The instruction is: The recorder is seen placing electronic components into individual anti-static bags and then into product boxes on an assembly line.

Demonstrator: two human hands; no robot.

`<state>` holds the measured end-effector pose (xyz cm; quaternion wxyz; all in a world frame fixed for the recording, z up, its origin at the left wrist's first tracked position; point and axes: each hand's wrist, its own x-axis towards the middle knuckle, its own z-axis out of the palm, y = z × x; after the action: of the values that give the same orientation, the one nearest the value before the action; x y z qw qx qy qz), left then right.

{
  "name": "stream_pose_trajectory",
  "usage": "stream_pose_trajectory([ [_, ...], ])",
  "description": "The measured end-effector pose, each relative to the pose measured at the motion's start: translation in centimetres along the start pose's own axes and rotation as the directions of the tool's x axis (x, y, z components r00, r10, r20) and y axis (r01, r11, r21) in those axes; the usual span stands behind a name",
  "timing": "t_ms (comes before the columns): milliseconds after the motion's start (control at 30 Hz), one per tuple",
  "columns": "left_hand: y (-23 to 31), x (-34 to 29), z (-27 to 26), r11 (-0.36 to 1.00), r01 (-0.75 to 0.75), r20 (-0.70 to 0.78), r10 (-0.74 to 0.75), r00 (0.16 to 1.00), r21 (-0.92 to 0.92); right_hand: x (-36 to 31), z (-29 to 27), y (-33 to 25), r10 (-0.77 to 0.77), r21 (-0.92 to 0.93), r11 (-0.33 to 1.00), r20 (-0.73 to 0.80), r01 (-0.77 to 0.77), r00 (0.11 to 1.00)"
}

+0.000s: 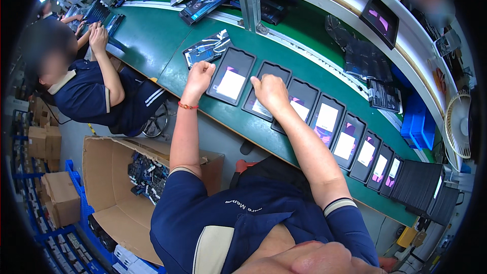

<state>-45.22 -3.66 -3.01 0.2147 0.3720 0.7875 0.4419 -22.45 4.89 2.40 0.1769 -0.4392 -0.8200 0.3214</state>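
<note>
My left hand (pixel 201 76) is closed, its curled fingers at the left edge of the first shallow black tray (pixel 248 61). A white card and a pink-purple print show in that tray. Over the second black tray (pixel 278 69) my right hand (pixel 271 91) is closed too, its thumb toward the first tray, covering much of the white sheet inside. Whatever either hand grips is hidden by the fingers. Just behind my left hand lies a clear plastic packet with blue-and-black print (pixel 207 48).
Several similar black trays (pixel 327 116) run to the right, toward a stack of dark trays (pixel 418 182). A cardboard box (pixel 109 172) of packages stands at lower left. A co-worker (pixel 86 86) sits left. A blue bin (pixel 418 124) and a fan (pixel 458 124) are right.
</note>
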Motion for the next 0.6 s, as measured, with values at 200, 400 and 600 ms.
stream_pose_trajectory([
  [200,5.3,-5.4,3.4,0.771,-0.409,0.090,0.421,0.902,0.488,-5.0,-4.2,1.9,-0.262,-0.120,0.962,-0.156,0.245,0.952],
  [400,5.0,-6.4,4.0,0.702,-0.391,0.132,0.395,0.909,0.595,-7.7,-12.5,8.5,-0.399,-0.301,0.895,-0.215,0.329,0.891],
  [600,9.8,-5.3,6.8,0.633,-0.519,0.154,0.540,0.828,0.574,-2.8,-20.0,18.2,-0.189,-0.473,0.879,-0.228,0.061,0.955],
])
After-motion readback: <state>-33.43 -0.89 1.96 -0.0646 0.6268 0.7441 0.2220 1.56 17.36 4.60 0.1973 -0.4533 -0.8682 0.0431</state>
